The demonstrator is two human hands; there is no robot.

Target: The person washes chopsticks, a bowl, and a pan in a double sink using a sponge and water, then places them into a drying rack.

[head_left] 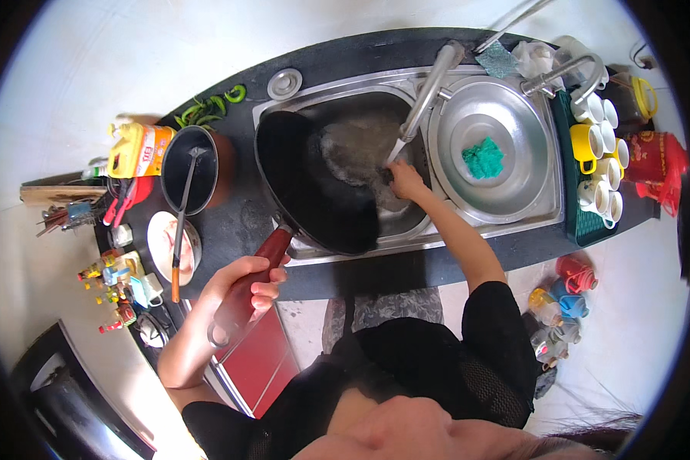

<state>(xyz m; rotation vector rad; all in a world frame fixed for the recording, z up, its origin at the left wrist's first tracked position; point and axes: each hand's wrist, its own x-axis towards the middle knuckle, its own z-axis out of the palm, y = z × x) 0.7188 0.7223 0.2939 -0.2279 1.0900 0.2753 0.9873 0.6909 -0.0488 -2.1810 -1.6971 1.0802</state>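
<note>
A: Where do we have the wok (314, 184)?

B: Tilted in the left sink basin (337, 100), under the tap (425, 96). Our left hand (245, 287) is clamped around the red handle (264, 257).

A: And the right hand (405, 180)?

B: Inside the wok by the rim, fingers curled; we cannot tell whether they hold anything.

A: Handling?

B: We judge it heavy, rigid and wet-slippery. Grip the handle only.

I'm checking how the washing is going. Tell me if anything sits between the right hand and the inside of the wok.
Nothing visible does. The right hand is already inside the wok, under the water from the tap. The left hand grips the wok's red handle.
</note>
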